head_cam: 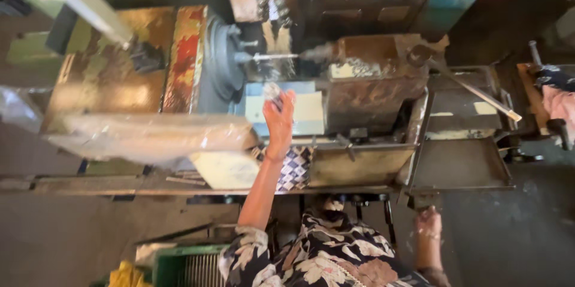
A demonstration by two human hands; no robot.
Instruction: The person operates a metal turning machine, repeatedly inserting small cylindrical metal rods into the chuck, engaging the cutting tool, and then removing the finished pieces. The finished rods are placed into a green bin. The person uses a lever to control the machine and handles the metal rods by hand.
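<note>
My left hand (279, 120) is raised in front of an old lathe-like machine, fingers closed around a small shiny metal piece (273, 91). Just above it sits the grey round chuck (223, 62) with a thin metal rod (272, 57) sticking out toward a rusty brown tool block (365, 80). My right hand (429, 226) hangs low by my side at the lower right, apart from the machine, and seems to hold nothing; its fingers are blurred.
A long metal lever (473, 90) slants across the right side over a rusty tray (461, 164). A plastic-wrapped bundle (150, 137) lies at the left. A green crate (188, 266) stands on the floor at the bottom left. Cloth (560, 98) lies at the far right.
</note>
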